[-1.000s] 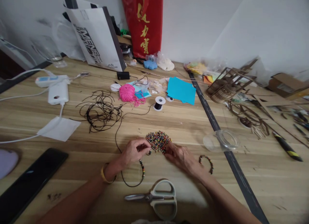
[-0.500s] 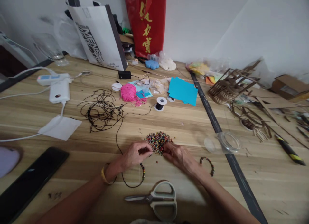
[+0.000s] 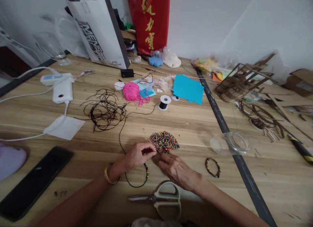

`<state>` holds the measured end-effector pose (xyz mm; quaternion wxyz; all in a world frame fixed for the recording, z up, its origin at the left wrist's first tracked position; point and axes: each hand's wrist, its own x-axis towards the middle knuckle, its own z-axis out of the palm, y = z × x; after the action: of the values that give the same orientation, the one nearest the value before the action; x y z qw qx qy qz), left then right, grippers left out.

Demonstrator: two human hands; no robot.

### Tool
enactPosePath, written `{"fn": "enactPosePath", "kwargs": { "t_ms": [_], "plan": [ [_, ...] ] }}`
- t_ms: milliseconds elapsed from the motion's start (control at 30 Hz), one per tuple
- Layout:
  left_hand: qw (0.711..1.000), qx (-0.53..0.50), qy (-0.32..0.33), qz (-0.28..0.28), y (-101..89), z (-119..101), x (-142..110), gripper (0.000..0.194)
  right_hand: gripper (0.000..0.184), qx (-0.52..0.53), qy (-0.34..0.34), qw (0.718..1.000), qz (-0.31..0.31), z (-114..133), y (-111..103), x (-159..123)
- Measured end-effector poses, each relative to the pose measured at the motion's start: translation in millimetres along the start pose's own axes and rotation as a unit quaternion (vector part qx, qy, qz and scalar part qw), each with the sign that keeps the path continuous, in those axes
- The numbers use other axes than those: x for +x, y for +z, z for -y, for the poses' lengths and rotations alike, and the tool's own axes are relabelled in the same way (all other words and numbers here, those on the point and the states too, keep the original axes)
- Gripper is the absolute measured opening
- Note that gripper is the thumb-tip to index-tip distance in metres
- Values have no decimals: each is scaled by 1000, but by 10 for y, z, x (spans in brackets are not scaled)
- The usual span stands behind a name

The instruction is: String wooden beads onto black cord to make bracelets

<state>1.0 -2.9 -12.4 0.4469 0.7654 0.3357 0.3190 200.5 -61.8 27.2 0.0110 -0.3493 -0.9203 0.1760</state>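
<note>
A heap of small multicoloured wooden beads (image 3: 165,141) lies in front of my hands. My left hand (image 3: 138,155) is at its near left edge, thumb and forefinger pinched on the end of a black cord. Several beads (image 3: 147,171) are threaded on this cord (image 3: 134,186), which loops below the hand. My right hand (image 3: 177,168) rests palm down just in front of the heap. Its fingers are drawn together close to the left fingertips, and whatever they hold is hidden. A finished-looking bead bracelet (image 3: 212,167) lies right of this hand.
Scissors (image 3: 158,198) lie near the front edge. Behind the heap are a spool of black cord (image 3: 163,103), tangled black cord (image 3: 105,113), pink yarn (image 3: 131,91) and blue paper (image 3: 188,89). A phone (image 3: 34,183) is at left, a clear tape roll (image 3: 238,143) at right.
My right hand has drawn back from the heap toward the near left, over the spot where a loose red bead lay. The left hand keeps its pinch. The view has shifted slightly.
</note>
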Motion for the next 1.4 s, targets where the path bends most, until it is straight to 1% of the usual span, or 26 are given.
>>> {"fn": "enactPosePath", "kwargs": {
  "t_ms": [67, 233, 400, 533, 600, 667, 767, 900, 1033, 1133, 1400],
  "plan": [
    [1000, 2, 2, 0, -4, -17, 7, 8, 15, -9, -3, 1000, -3, -19, 17, 10],
    [1000, 7, 9, -1, -14, -67, 18, 9, 17, -7, -13, 999, -38, -86, 54, 66],
    [1000, 15, -4, 3, -14, -62, 25, 10, 18, -40, -8, 997, -61, -147, 99, 118],
    [1000, 23, -14, -11, -20, -80, 47, 10, 17, -51, -8, 994, -92, -173, 156, 134],
    [999, 26, -25, -14, -28, -103, 58, 11, 18, -23, -2, 991, -129, -194, 196, 136],
    [999, 27, -37, -15, -34, -124, 65, 12, 19, 29, 4, 983, -183, -222, 235, 138],
    [998, 24, -49, -19, -29, -139, 66, 12, 15, 125, 3, 958, -256, -260, 268, 144],
    [998, 19, -53, -12, -1, -130, 65, 11, 12, 218, 0, 926, -308, -285, 282, 154],
    [998, 22, -52, -10, 18, -128, 67, 11, 9, 244, 15, 905, -349, -298, 299, 167],
    [998, 28, -53, -5, 23, -136, 66, 11, 7, 254, 24, 894, -369, -301, 291, 176],
    [998, 35, -47, -4, 26, -140, 62, 11, 11, 257, 4, 896, -362, -284, 237, 174]
  ]
}}
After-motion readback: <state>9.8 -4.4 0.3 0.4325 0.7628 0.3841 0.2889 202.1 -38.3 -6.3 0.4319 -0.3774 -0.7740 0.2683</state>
